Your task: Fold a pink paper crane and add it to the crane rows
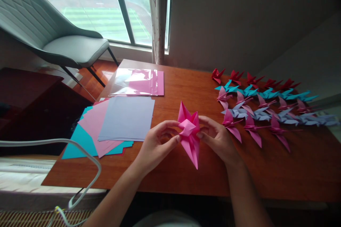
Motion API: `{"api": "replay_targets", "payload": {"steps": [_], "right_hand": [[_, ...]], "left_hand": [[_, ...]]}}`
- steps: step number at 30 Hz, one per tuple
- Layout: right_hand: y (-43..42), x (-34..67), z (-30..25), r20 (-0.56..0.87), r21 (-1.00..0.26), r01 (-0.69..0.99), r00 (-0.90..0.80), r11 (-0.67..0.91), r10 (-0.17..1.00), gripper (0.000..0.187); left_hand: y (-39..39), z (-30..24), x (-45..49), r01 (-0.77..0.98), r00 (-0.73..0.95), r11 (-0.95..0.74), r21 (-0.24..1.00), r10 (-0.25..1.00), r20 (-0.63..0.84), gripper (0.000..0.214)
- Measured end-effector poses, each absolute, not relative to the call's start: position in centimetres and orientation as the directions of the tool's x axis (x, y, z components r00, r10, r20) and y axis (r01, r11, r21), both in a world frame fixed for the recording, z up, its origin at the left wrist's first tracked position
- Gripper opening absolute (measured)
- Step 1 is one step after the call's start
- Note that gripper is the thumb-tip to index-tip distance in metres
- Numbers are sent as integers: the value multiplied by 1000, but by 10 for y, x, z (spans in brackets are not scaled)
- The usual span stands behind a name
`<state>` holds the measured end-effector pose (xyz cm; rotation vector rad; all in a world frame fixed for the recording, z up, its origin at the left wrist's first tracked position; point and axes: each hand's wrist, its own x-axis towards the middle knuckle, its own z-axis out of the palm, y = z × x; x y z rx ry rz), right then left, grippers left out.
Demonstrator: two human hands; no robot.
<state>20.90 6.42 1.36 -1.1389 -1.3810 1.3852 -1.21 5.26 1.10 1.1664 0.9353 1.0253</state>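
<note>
A bright pink folded paper crane (189, 129) is held up over the near middle of the table, its points spread and a raised, puffed centre facing me. My left hand (161, 140) pinches its left side between thumb and fingers. On the opposite side, my right hand (217, 138) grips it the same way, thumb toward me. Some fingertips are hidden behind the paper. To the right, three finished cranes of a similar pink, one of them a pink crane (253, 129), stand in the nearest row.
Beyond them are rows of red cranes (252, 79), turquoise cranes (263, 92), light pink cranes (266, 103) and lavender cranes (262, 114). Left lie lavender sheets (128, 118), pink and turquoise paper (80, 143), and a clear packet (135, 83). A white cable (90, 156) loops near the table's left edge.
</note>
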Motion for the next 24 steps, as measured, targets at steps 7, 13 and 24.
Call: {"api": "replay_targets", "payload": {"steps": [7, 13, 24], "right_hand": [[64, 210, 12, -31, -998, 56, -236, -18, 971, 33], [64, 209, 13, -32, -997, 79, -235, -14, 971, 32], [61, 205, 10, -72, -996, -38, -199, -81, 977, 55]], "left_hand": [[53, 13, -12, -127, 263, 82, 989, 964, -46, 22], [52, 14, -11, -103, 263, 88, 991, 963, -58, 28], [51, 11, -8, 68, 192, -21, 997, 981, 7, 41]]}}
